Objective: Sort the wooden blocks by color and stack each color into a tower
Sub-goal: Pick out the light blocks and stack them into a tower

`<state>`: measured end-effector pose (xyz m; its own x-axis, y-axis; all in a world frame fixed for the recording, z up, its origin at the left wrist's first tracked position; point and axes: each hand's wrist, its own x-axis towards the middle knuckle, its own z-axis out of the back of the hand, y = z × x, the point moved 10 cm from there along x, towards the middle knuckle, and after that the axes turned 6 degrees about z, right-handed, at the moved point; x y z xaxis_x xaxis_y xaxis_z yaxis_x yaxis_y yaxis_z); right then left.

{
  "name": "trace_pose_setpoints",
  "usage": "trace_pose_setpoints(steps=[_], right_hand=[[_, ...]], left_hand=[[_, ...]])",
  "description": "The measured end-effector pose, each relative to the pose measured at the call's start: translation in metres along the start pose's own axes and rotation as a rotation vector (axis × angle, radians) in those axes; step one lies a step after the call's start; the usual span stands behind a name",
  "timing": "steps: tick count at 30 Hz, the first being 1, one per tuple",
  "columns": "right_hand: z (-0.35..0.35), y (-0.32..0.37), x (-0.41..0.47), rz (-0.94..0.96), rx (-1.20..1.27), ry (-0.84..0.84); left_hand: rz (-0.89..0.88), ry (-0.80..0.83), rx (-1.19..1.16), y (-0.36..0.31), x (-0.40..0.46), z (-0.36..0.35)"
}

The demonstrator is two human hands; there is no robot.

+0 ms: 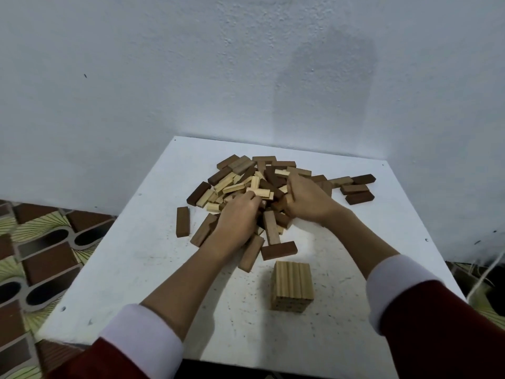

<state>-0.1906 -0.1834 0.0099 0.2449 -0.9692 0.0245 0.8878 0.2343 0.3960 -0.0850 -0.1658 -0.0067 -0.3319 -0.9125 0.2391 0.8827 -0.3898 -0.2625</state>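
A loose pile of wooden blocks (246,179), mixed pale, mid-brown and dark brown, lies at the middle and back of the white table (142,269). A short tower of pale blocks (291,286) stands in front of the pile, near the table's front. My left hand (237,220) reaches into the pile's near side, its fingers curled among pale blocks. My right hand (308,199) is in the pile's right side with fingers curled down over blocks. What each hand holds is hidden by the fingers and the pile.
Dark brown blocks lie apart from the pile: one (182,221) at the left, a few (359,188) at the right. A white wall (246,64) stands right behind the table. A patterned tiled floor (41,255) shows at the left.
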Motion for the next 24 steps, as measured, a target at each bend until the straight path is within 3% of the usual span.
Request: trace_pose_setpoints(steps=[3,10,17,21,24], right_hand=[[0.011,0.011,0.013,0.073,0.059,-0.033],[-0.025,0.028,0.034,0.151,-0.218,0.113],[-0.018,0.029,0.039,0.139,-0.278,0.009],[0.011,0.023,0.025,-0.003,0.084,-0.152],[0.008,0.033,0.005,-0.087,0.405,-0.075]], left_hand=[[0.011,-0.006,-0.103,0.006,0.002,0.002],[0.156,-0.025,-0.649,0.03,0.001,0.01],[0.379,-0.092,-0.958,0.053,-0.01,0.011],[0.483,-0.127,-1.204,0.06,-0.018,0.012],[0.507,-0.171,-1.249,0.061,-0.025,0.018]])
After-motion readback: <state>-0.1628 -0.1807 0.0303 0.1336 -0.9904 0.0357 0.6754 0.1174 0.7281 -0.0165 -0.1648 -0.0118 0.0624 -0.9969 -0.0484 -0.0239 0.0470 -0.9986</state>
